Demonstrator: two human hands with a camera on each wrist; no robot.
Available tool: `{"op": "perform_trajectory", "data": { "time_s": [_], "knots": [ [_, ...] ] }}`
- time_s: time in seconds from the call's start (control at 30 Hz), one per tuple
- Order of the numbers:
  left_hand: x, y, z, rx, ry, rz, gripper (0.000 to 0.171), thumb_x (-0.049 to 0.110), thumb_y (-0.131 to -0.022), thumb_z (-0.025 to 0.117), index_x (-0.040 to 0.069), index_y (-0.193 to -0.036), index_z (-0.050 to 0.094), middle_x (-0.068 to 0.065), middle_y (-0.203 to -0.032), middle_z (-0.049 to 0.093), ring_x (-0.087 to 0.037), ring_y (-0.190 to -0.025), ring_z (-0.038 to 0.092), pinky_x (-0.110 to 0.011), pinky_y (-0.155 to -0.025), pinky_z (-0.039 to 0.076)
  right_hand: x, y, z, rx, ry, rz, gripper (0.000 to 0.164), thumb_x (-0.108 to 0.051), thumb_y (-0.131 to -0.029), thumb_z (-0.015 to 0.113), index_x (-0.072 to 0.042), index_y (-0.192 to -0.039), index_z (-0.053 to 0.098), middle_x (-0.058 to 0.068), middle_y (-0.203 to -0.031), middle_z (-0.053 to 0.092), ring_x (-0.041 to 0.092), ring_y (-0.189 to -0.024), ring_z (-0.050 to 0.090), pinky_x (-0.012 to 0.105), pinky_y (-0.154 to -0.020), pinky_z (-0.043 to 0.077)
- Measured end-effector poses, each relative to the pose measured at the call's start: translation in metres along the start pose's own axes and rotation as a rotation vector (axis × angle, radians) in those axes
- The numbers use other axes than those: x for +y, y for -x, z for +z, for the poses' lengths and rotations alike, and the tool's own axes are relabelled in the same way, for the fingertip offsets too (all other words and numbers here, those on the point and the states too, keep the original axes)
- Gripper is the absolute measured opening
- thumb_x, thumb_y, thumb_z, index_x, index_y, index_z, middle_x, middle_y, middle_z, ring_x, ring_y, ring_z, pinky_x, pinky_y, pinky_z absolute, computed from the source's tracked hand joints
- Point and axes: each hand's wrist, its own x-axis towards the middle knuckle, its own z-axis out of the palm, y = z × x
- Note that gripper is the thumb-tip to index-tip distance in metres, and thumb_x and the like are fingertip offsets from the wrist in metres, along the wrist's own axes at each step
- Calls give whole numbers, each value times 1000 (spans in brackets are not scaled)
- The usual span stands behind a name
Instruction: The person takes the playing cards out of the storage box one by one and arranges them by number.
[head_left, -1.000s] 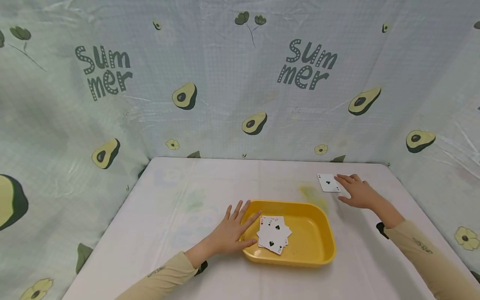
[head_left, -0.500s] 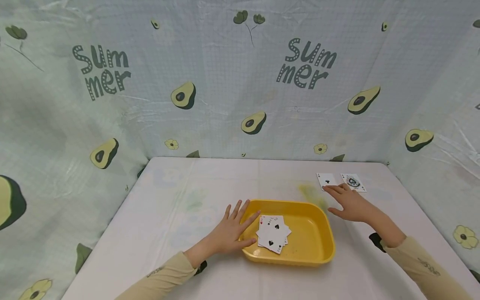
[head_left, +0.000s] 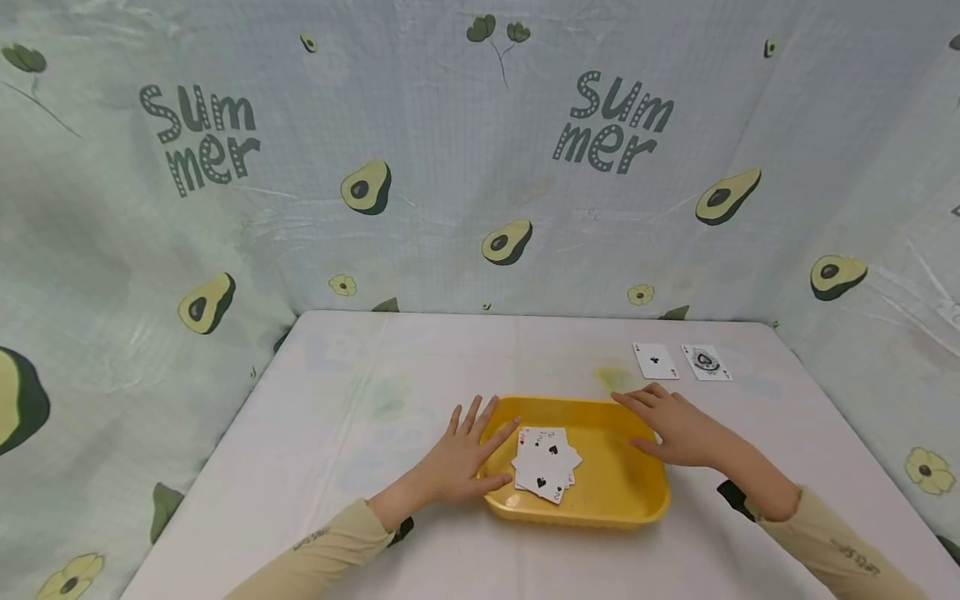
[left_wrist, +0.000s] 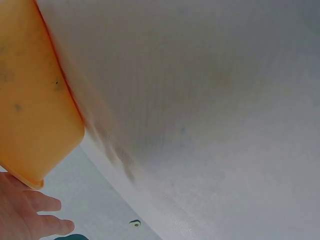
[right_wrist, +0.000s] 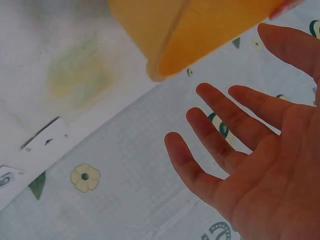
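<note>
A yellow plastic tray (head_left: 607, 512) sits on the table, with a pile of playing cards (head_left: 543, 467), twos on top, inside at its left. My left hand (head_left: 459, 462) rests with spread fingers over the tray's left rim; the left wrist view shows its fingers (left_wrist: 42, 201) by the tray's corner (left_wrist: 40, 110). My right hand (head_left: 682, 429) hovers over the tray's back right corner, holding nothing, and its fingers (right_wrist: 235, 120) are extended in the right wrist view. Behind it lie an ace of clubs (head_left: 655, 361) and an ace of spades (head_left: 706, 362), face up, side by side.
The table (head_left: 360, 367) has a pale cover with faint coloured patches. A cloth with avocado prints (head_left: 450, 117) hangs behind it and at both sides. Black straps (head_left: 737, 500) show at the wrists, below beige sleeves (head_left: 840, 550).
My right hand has left the two aces at the back right and moved left and nearer, over the tray's corner. The ace of spades has come into sight. My left hand stays put.
</note>
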Motion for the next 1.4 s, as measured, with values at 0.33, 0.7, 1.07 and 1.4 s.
{"op": "perform_trajectory", "data": {
  "time_s": [0.33, 0.7, 1.07, 1.4],
  "knots": [
    [-1, 0, -2, 9, -10, 22, 70, 59, -87, 33, 24, -145, 11, -17, -150, 1, -42, -136, 3, -61, -104, 13, -32, -5, -4, -60, 40, -75, 57, -27, -79, 65, -7, -129, 46, 7, -120, 53, 22, -105, 45, 43, -87, 41],
    [0, 0, -5, 7, 5, 12, 70, 60, -87, 33, 24, -144, 15, -18, -150, 4, -41, -136, 5, -60, -104, 13, -53, -23, 10, -60, 203, -240, 58, -37, -79, 63, -8, -126, 48, 6, -118, 56, 26, -110, 48, 45, -90, 41],
    [1, 0, -4, 7, 5, 3, 70, 55, -86, 39, 24, -144, 14, -16, -150, 2, -41, -136, 6, -60, -104, 14, -64, -30, 26, -104, 290, -319, 58, -45, -81, 56, -13, -129, 45, 7, -124, 53, 25, -111, 46, 42, -85, 42],
    [-1, 0, -1, 17, 4, 18, 70, 60, -87, 31, 25, -144, 13, -19, -150, 4, -43, -135, 11, -61, -103, 15, -67, -30, 42, -123, 307, -379, 57, -51, -85, 47, -21, -134, 40, 8, -128, 50, 30, -115, 44, 44, -82, 43]
  ]
}}
